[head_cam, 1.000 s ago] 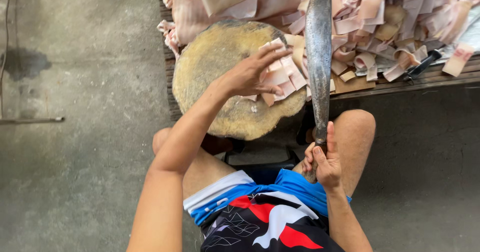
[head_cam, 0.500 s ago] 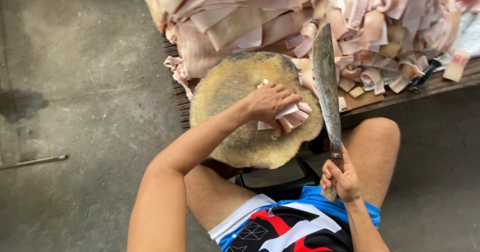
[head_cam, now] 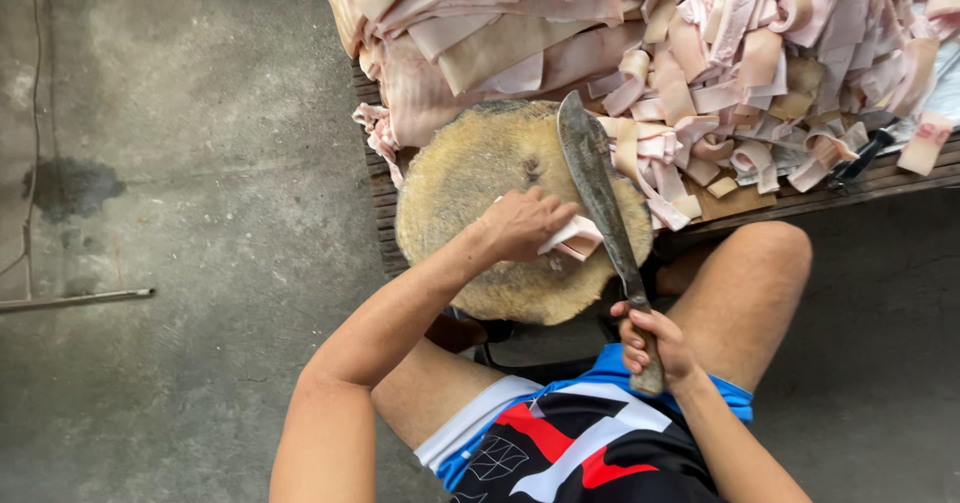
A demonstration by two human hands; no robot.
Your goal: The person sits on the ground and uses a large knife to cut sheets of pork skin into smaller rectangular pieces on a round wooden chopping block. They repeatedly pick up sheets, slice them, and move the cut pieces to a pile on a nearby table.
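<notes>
A round wooden chopping block (head_cam: 480, 178) stands in front of my knees. My left hand (head_cam: 520, 225) presses down on a small bundle of pink pork-skin strips (head_cam: 575, 238) at the block's right side. My right hand (head_cam: 652, 348) grips the wooden handle of a long, dark cleaver-like knife (head_cam: 597, 188). Its blade lies across the block just right of the strips, tip pointing away from me.
A low wooden platform (head_cam: 800, 198) behind the block carries a big heap of pork skin slabs (head_cam: 480, 33) and cut strips (head_cam: 770, 73). A second dark-handled knife (head_cam: 862, 156) lies at its right edge. Bare concrete floor (head_cam: 180, 163) lies left, with a metal rod (head_cam: 75, 298).
My left hand has pulled the strips from the block's far right edge towards its middle. The knife, upright a second ago, has come down beside the strips.
</notes>
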